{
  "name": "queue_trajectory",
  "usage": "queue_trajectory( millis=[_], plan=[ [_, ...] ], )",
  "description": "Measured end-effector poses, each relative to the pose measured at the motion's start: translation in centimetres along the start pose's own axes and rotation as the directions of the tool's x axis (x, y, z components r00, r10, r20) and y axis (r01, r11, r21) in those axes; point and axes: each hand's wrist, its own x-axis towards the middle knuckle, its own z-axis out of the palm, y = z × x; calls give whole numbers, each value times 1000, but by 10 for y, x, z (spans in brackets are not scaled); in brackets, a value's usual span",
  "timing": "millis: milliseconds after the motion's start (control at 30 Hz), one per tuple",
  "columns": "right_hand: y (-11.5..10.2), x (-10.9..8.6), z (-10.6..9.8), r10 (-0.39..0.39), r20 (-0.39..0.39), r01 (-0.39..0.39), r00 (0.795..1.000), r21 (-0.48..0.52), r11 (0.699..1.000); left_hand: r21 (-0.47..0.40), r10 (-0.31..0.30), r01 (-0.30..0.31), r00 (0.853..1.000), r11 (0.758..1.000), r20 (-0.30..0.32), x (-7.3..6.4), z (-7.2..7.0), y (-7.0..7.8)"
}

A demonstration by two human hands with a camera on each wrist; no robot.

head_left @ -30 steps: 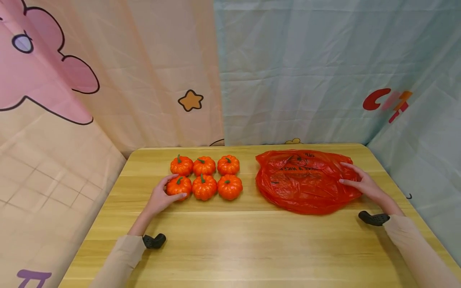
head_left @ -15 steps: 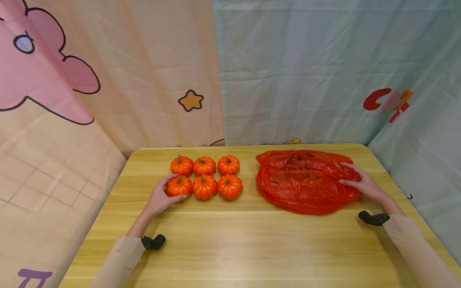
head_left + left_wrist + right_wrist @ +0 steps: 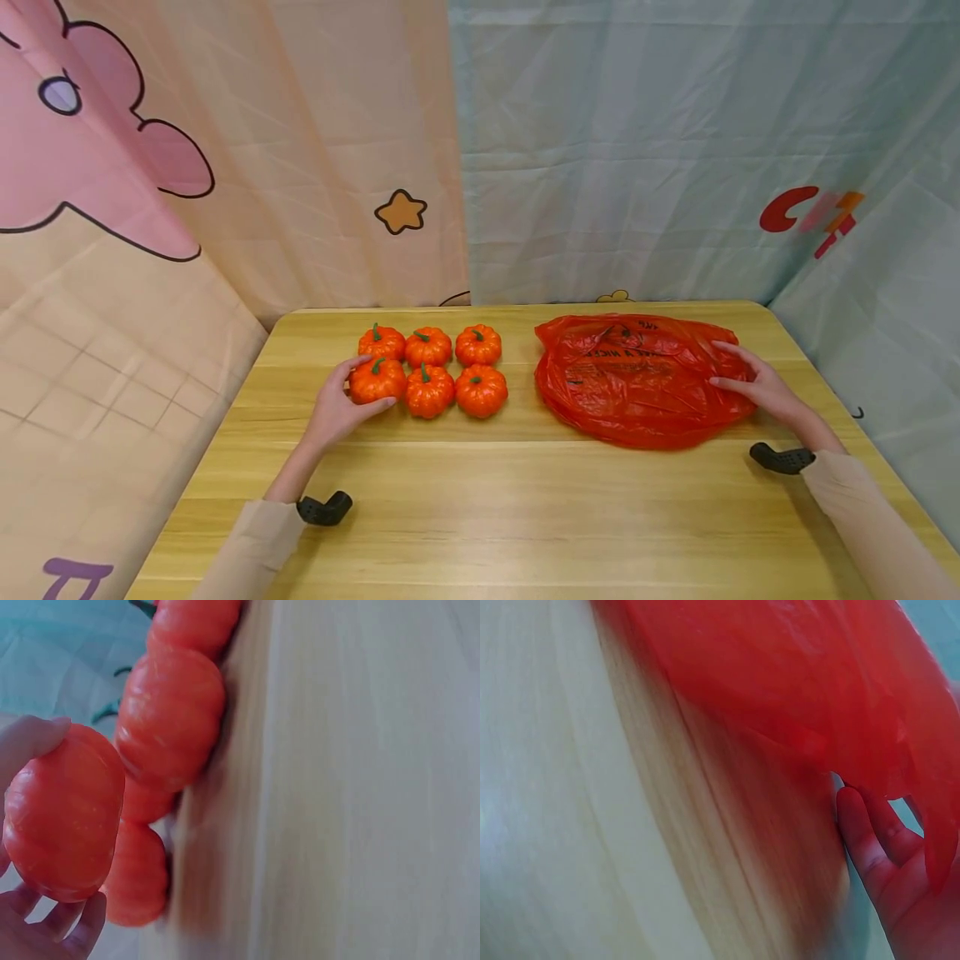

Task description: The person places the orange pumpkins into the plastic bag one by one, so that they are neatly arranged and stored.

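Observation:
My left hand [image 3: 335, 410] grips a small orange pumpkin [image 3: 377, 381] with a green stem, the front-left one of a cluster. In the left wrist view this pumpkin [image 3: 64, 814] sits between thumb and fingers, raised off the table. Right beside it are several similar pumpkins [image 3: 430, 392] in two rows. On the right, my right hand [image 3: 763, 386] holds the right end of a crumpled red plastic bag [image 3: 637, 383] with dark printing. Thumb and a finger lie over the bag in the head view, while other fingers [image 3: 866, 832] show under its edge in the right wrist view.
Everything rests on a light wooden table [image 3: 480, 517]. Printed curtains [image 3: 652, 150] hang behind its far edge and along both sides. Each wrist wears a black camera mount, one of them the left mount [image 3: 324, 508].
My left hand has lifted the front-left pumpkin slightly, up and a little to the right. The right hand and the bag hold their place; the head view shifts a little.

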Motion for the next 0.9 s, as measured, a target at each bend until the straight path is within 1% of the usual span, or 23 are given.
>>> queue_trajectory(
  millis=[100, 267, 367, 600, 767, 900],
  plan=[
    [1, -1, -1, 6, 2, -6, 1000, -2, 1000, 3, 15, -14, 1000, 1000, -14, -1, 3, 10],
    [3, -1, -1, 2, 2, -2, 1000, 10, 1000, -35, 35, -35, 999, 999, -20, -1, 9, 28],
    [3, -1, 0, -8, 0, 8, 1000, 16, 1000, -64, 40, -40, 999, 997, -13, -1, 13, 39],
    [2, -1, 0, -15, -2, 15, 1000, 14, 1000, -91, 59, -57, 998, 994, 13, 3, 25, 62],
    [1, -2, 1, -33, -5, 33, 999, 15, 999, -122, 68, -63, 997, 991, 43, 4, 35, 76],
    [1, -1, 1, -38, -5, 38, 999, 24, 999, -152, 81, -72, 995, 986, 55, 6, 46, 86]
  ],
)
